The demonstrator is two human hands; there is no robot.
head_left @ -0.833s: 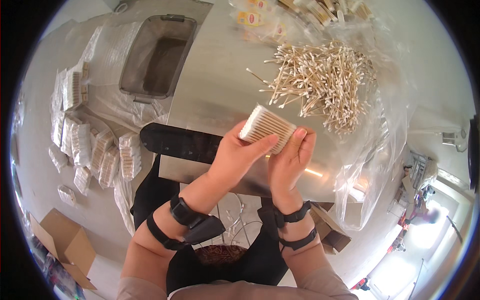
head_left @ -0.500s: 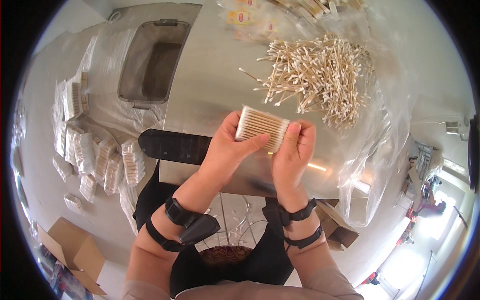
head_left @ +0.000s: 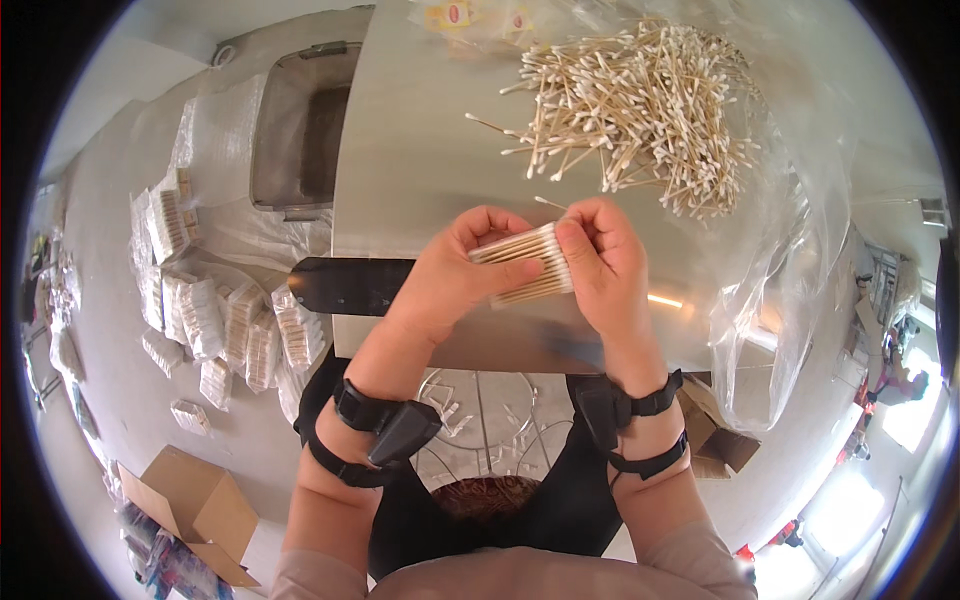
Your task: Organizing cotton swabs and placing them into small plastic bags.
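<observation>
Over the near part of the metal table (head_left: 430,130), a flat pack of cotton swabs (head_left: 522,277) is between my hands, its sticks side by side. My left hand (head_left: 455,270) is closed round its left end, thumb lying across the sticks. At the right end my right hand (head_left: 607,262) is also closed, thumb pressed against the white cotton tips. One loose swab (head_left: 548,203) pokes out by the right fingertips; whether they hold it I cannot tell. Beyond my hands lies a big heap of loose swabs (head_left: 640,110).
Clear plastic sheeting (head_left: 770,350) drapes over the table's right side. A grey bin (head_left: 262,150) stands left of the table, and a black rounded bar (head_left: 345,287) juts from its edge. Several wrapped swab packs (head_left: 240,330) lie further left. An open cardboard box (head_left: 190,500) is lower left.
The pack has tilted, its right end now raised, and my right hand has shifted up along that end. A loose swab now shows by my right fingertips. The whole view has shifted slightly.
</observation>
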